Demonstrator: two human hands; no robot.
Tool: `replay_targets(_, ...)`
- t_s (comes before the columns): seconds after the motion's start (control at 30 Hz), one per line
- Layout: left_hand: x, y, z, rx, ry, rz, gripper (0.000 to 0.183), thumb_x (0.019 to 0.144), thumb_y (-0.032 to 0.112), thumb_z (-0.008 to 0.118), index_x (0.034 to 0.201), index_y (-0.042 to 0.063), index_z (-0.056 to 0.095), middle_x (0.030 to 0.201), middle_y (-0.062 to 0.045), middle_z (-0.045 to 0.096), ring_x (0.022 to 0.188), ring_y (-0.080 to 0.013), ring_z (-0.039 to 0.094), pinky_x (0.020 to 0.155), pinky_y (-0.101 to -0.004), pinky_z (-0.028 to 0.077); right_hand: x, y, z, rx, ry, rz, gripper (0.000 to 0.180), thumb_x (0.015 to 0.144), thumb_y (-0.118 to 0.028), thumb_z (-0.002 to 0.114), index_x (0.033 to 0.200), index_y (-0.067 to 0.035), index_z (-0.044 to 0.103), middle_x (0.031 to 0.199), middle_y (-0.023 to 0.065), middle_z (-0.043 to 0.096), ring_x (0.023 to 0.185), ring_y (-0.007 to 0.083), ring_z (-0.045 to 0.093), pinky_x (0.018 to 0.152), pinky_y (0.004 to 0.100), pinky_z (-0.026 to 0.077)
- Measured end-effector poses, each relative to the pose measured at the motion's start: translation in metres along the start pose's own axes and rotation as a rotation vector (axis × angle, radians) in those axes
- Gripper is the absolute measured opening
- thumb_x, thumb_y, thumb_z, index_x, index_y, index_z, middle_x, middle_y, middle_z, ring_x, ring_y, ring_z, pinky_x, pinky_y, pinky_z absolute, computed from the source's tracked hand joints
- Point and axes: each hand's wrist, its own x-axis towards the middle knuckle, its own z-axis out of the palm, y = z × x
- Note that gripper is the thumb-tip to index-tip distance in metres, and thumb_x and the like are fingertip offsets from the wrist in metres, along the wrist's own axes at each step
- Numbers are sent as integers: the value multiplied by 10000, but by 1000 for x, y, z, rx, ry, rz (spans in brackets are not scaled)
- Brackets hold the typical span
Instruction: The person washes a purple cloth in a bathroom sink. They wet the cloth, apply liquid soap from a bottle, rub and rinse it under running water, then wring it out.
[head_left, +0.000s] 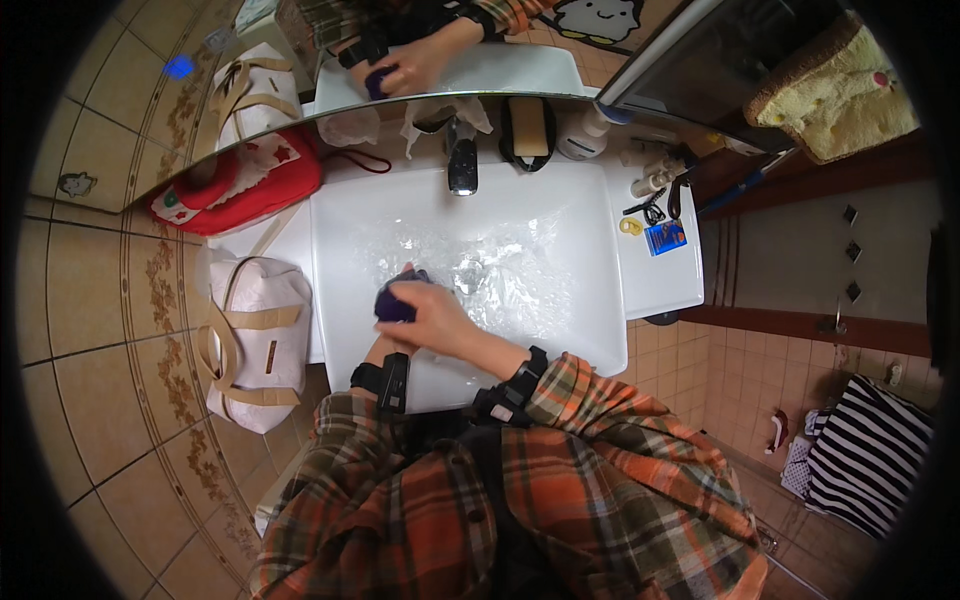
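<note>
Over the left part of a white washbasin (585, 337), both hands are pressed together around a bunched dark purple cloth (394, 304). My right hand (431, 313) lies on top, its fingers curled over the cloth. Mostly hidden beneath is my left hand (393, 345); a fingertip shows past the far side of the bundle. Rippling clear water (517, 277) spreads over the basin floor to the right of the hands. Behind it, a chrome faucet (462, 169) points towards me.
Left of the basin are a white bag with tan handles (259, 345) and a red pouch (255, 195). At the back stand a soap bar (529, 126) on a black dish and a pump bottle (583, 139). A blue packet (666, 238) lies on the right ledge. A mirror (517, 71) overhangs the back.
</note>
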Motion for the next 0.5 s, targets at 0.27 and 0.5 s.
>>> replay_targets(0.27, 14, -23, 29, 367, 278, 60, 323, 984, 357, 438, 1117, 88, 558, 1069, -66, 612, 970, -182, 608, 833, -325, 512, 6, 40, -15, -461, 388, 138, 359, 886, -377, 543, 719, -71, 629, 702, 154, 635, 620, 358, 612, 563, 445, 492)
replay_targets(0.5, -6, -8, 55, 600, 408, -34, 361, 979, 301, 502, 1215, 29, 526, 1109, -54, 626, 960, -108, 607, 821, -264, 504, -17, 112, -68, -638, 345, 151, 228, 870, -307, 589, 906, -83, 606, 930, 112, 601, 865, 326, 591, 711, 413, 499)
